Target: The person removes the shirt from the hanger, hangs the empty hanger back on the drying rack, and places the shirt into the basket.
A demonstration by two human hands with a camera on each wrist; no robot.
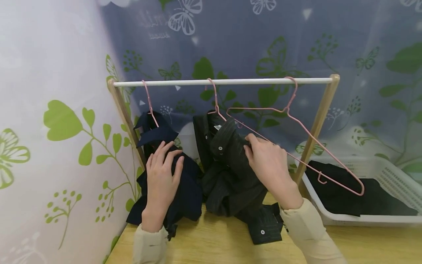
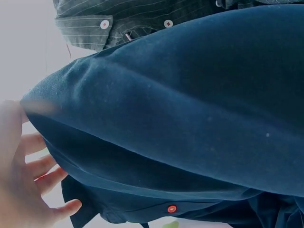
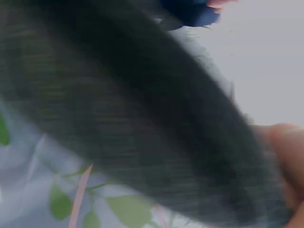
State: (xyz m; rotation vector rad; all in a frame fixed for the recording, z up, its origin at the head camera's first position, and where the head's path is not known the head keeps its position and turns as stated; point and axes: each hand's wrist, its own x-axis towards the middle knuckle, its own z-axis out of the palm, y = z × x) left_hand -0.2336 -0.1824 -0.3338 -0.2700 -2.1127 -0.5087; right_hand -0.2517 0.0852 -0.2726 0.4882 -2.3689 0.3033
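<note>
Two shirts hang side by side on pink hangers. My left hand (image 1: pixel 161 176) rests on the navy shirt (image 1: pixel 188 176), its fingers spread along the front below the collar. In the left wrist view, fingers (image 2: pixel 50 180) lie at the edge of the navy cloth (image 2: pixel 156 123), which shows a red button. My right hand (image 1: pixel 270 167) pinches the shoulder side of the dark pinstriped shirt (image 1: pixel 230 176), thumb and forefinger at the fabric near the collar. That striped cloth (image 3: pixel 142 123) is blurred in the right wrist view, where part of my right hand (image 3: pixel 289 161) shows.
A white rail (image 1: pixel 184 82) on wooden posts carries the hangers. A bare pink hanger (image 1: pixel 308 128) hangs at its right. A white basket (image 1: pixel 362 220) with folded black cloth (image 1: pixel 349 194) stands on the wooden table (image 1: pixel 214 245). A patterned curtain (image 1: pixel 230 40) hangs behind.
</note>
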